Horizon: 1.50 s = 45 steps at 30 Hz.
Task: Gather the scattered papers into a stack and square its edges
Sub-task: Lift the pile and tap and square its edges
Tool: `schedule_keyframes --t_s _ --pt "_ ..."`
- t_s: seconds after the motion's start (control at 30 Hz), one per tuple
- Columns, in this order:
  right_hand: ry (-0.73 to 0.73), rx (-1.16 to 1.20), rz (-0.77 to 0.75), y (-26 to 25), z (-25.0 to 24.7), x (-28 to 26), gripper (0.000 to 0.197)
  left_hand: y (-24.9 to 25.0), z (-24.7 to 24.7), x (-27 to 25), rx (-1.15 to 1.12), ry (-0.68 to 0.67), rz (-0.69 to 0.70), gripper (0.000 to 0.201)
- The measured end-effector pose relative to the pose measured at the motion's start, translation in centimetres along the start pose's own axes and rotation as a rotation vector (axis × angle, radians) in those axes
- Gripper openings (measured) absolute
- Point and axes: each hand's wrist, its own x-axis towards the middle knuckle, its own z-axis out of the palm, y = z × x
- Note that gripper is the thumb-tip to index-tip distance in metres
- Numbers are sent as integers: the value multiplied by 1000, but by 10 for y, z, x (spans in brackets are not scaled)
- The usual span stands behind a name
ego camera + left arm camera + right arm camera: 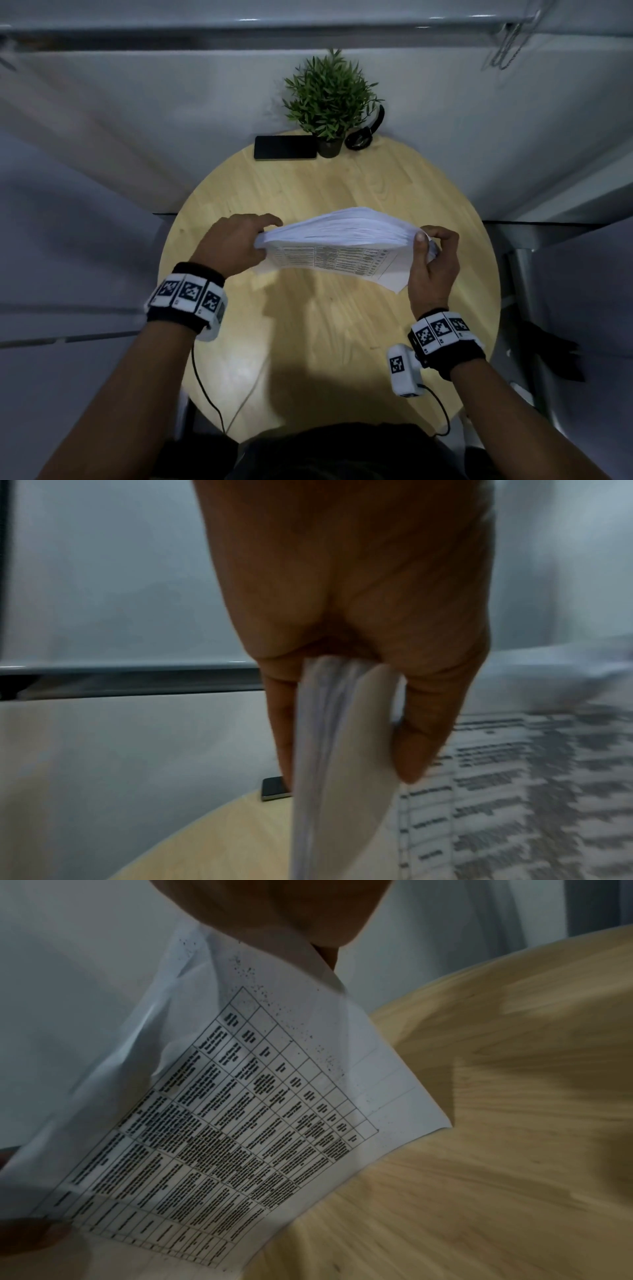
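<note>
Holding the gathered paper stack (339,236) clear above the middle of the round wooden surface (329,335), the person appears to be in the squaring step: no loose sheets show on the wood, so gathering looks done. The left hand (236,245) has its grip closed on the stack's left end, thumb on the printed near face and fingers behind, as the left wrist view confirms. The right hand (433,263) pinches the right end, thumb over the top edge. Next, I judge, the stack should be stood on one edge and tapped on the surface, with the grip loosened enough for the sheets to slide level. It bows upward in the middle, its upper edges fanned and uneven, and the near sheet carries a printed table, its lower right corner jutting past the others.
</note>
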Motion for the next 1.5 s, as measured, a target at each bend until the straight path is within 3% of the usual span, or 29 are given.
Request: schedule_keyframes --t_s 0.2,0.33,0.47,0.63,0.77,0.9,1.1,1.2,1.4,1.5 --pt "-49 -48 -193 2 -15 9 8 11 -6 18 314 -105 -20 18" --pt "-99 -170 -339 6 -30 21 9 7 -11 18 347 -138 -18 15" --pt "-79 -323 -369 22 -46 22 8 6 -12 16 333 -168 -20 18" --pt "-132 -200 -280 29 -58 23 10 7 -14 15 281 -199 -25 16" --pt "-208 -165 -127 35 -54 25 8 10 -14 16 313 -204 -20 16" --pt "-271 -96 51 36 -55 39 29 12 -16 15 349 -229 -19 13" --pt "-332 -222 144 41 -47 51 41 14 -18 11 305 -231 -26 14" --pt "-314 -298 139 36 -43 54 15 14 -18 11 299 -233 -25 13" --pt "-597 -576 285 52 -31 56 26 14 -18 12 292 -243 -31 14" --pt "-600 -569 326 58 -29 52 27 14 -17 12 275 -238 -32 14"
